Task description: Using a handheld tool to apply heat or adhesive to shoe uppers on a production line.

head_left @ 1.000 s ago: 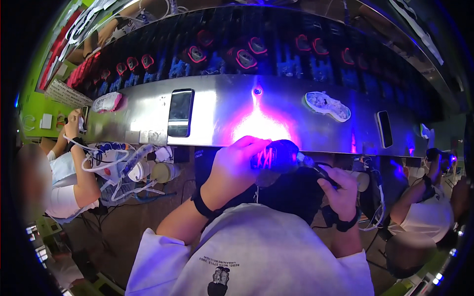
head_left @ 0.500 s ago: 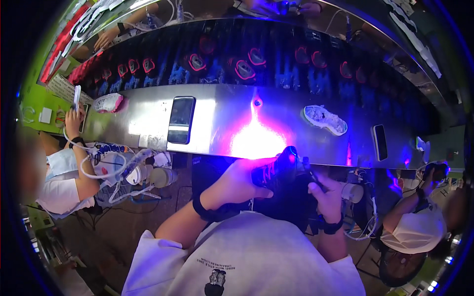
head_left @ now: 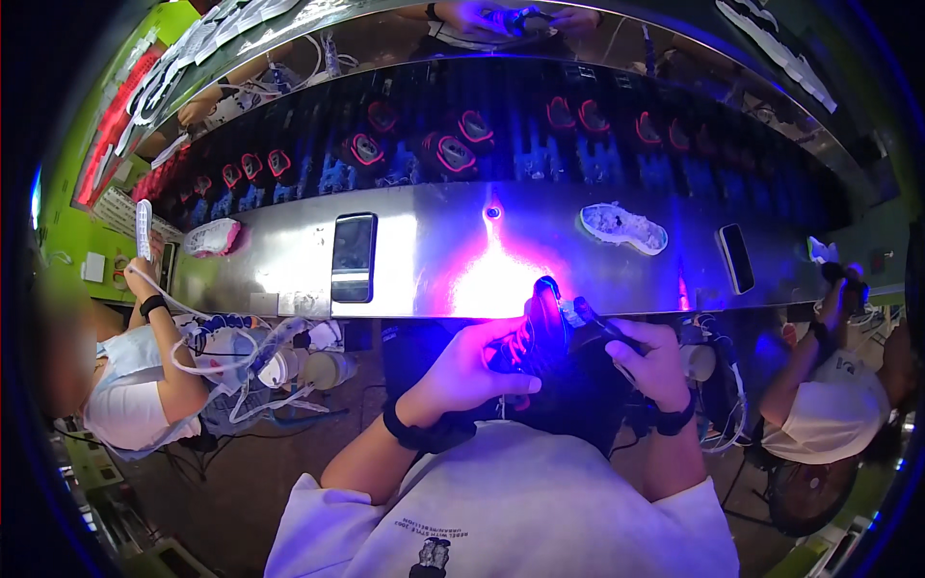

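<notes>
Gripped in my left hand (head_left: 467, 374) is a dark shoe (head_left: 545, 332) with pinkish-red laces, its end raised near the edge of the metal ledge. The fingers wrap around its side, and purple light falls over both. My right hand (head_left: 659, 366) is closed on a dark-handled brush (head_left: 609, 328). Its pale tip sits close beside the shoe; I cannot tell whether the two touch. Ahead on the ledge (head_left: 414, 241), a bright pink-white light spot glows. A white shoe sole (head_left: 623, 229) lies beyond my right hand.
A dark phone (head_left: 355, 258) lies on the ledge's left, another phone (head_left: 737, 258) on its right. A pink-edged sole (head_left: 212, 237) sits farther left. Behind runs a dark conveyor (head_left: 520, 159) carrying several red-rimmed shoes. Co-workers sit on both sides; tubes and a white tub (head_left: 328, 369) are at left.
My view has shifted slightly, moving the ledge lower in the picture. My right hand and the brush have moved a little right and up. Both hands keep their holds.
</notes>
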A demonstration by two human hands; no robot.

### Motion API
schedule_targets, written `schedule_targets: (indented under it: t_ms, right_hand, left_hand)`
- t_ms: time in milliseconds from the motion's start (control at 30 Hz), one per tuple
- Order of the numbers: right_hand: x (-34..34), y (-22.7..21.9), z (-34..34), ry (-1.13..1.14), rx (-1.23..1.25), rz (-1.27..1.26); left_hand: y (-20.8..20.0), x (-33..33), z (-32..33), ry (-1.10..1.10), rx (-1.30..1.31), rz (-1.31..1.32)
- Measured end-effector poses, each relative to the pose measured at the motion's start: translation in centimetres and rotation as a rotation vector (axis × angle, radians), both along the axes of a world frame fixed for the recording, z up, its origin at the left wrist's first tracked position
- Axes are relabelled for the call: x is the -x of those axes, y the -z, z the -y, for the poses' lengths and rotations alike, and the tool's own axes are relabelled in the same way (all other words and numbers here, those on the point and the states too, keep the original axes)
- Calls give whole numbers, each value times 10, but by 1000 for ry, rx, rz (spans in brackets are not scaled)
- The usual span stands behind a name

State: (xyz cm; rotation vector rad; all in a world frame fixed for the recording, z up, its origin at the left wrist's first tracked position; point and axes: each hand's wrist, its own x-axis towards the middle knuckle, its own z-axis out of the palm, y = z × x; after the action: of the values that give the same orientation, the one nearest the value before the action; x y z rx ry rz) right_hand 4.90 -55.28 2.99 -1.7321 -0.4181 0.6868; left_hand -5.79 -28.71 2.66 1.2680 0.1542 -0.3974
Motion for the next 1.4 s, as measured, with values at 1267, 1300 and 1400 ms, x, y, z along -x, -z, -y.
schedule_targets:
  t_ms: [1267,1300,1400]
  right_hand:
    - [19,-3,20,56,175,319]
    - [16,-7,18,41,209,347]
    - [9,-17,8,12,243,449]
  left_hand:
    - [16,-14,12,-390,97,-159]
    - [18,-12,11,-396,97,-160]
    - [26,-7,9,-343,252,-256]
